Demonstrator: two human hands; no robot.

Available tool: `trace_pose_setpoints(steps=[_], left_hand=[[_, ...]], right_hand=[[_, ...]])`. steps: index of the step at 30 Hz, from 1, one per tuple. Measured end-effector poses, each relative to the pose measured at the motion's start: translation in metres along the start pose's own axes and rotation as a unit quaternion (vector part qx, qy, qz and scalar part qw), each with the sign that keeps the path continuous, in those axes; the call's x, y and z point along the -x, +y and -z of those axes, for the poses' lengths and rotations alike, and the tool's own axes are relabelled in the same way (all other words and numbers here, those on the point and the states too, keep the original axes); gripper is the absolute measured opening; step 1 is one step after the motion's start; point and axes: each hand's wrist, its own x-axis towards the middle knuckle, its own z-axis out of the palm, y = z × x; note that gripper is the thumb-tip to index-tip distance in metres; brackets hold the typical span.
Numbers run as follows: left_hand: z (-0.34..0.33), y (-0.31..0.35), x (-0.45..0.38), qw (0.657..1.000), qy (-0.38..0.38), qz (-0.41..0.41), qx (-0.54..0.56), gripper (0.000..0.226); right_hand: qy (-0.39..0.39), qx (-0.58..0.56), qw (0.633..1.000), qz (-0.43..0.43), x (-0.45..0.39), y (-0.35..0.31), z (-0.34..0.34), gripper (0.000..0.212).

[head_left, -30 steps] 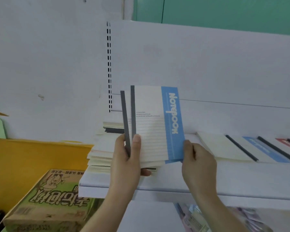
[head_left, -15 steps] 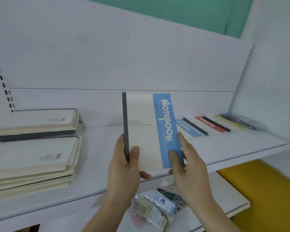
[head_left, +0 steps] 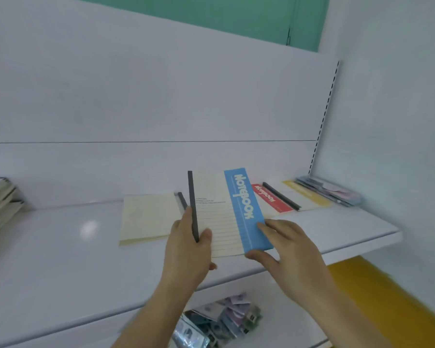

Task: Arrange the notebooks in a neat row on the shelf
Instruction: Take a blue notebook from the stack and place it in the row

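- blue-band notebook (head_left: 226, 212) has come down from chest height to the shelf (head_left: 60, 259) — 0.5 s ago it was held upright and well clear of the row, now its lower edge sits at or just over the shelf surface, still tilted up toward the camera.
- view has swung right: the stack of notebooks (head_left: 0, 204) that filled the left side a second ago is now only a sliver at the left edge, and the laid-out row is centred.
- left hand (head_left: 189, 249) still grips the dark spine edge, thumb on the cover, fingers curled behind.
- right hand (head_left: 286, 249) has shifted — it was wrapped round the blue edge, now the thumb is under the lower corner and the fingers lie fairly straight on the blue band. reads as a loose pinch, steering more than holding.
- slot it's heading for: over the cream notebook (head_left: 148, 217) on its left and in front of the red-band notebook (head_left: 271, 199); yellow-band notebook (head_left: 307, 194) and some plastic-wrapped packs (head_left: 337, 194) further right.
- can't tell whether the held one is already touching the cream one or just hiding its spine.
- meaning for the task: transport is done, placement is in hand. my read, next is to lay it flat, overlapped like the others with the blue band showing.
- risk: nudging the cream one out of line as it goes down.
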Motion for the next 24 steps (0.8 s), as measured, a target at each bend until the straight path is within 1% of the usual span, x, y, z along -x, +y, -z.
trace_pose_setpoints(steps=[2,4,6,7,10,14,16,18,20,22,24], left_hand=[[-0.010,-0.005,-0.019,0.991,-0.003,-0.031,-0.132,0.040],[-0.015,-0.012,-0.035,0.971,-0.032,-0.049,-0.232,0.056],[-0.020,-0.017,-0.049,0.938,-0.070,-0.051,-0.337,0.077],[-0.021,-0.020,-0.056,0.917,-0.083,-0.051,-0.388,0.084],[-0.023,-0.031,-0.082,0.863,-0.100,-0.052,-0.493,0.090],[-0.023,-0.047,-0.109,0.814,-0.140,-0.029,-0.563,0.081],[-0.023,-0.053,-0.117,0.800,-0.163,-0.017,-0.576,0.073],[-0.022,-0.055,-0.125,0.797,-0.178,-0.013,-0.578,0.067],[-0.020,-0.057,-0.133,0.798,-0.188,-0.011,-0.573,0.058],[-0.019,-0.058,-0.139,0.806,-0.194,-0.007,-0.559,0.053],[-0.018,-0.059,-0.143,0.816,-0.193,-0.001,-0.544,0.053]], right_hand=[[-0.008,0.012,1.000,0.015,-0.015,0.020,-0.010,0.056],[-0.022,0.006,0.999,0.023,-0.031,0.036,-0.020,0.057],[-0.036,0.009,0.999,0.036,-0.047,0.046,-0.034,0.058],[-0.047,0.010,0.998,0.045,-0.057,0.049,-0.039,0.058],[-0.092,-0.015,0.993,0.071,-0.086,0.053,-0.055,0.060],[-0.124,-0.021,0.987,0.095,-0.116,0.062,-0.089,0.062],[-0.153,-0.003,0.981,0.120,-0.124,0.069,-0.108,0.071],[-0.150,0.007,0.980,0.129,-0.128,0.076,-0.120,0.080],[-0.150,0.000,0.980,0.131,-0.131,0.079,-0.122,0.084],[-0.154,-0.013,0.978,0.141,-0.137,0.081,-0.123,0.084],[-0.167,-0.024,0.975,0.148,-0.144,0.083,-0.126,0.080]])
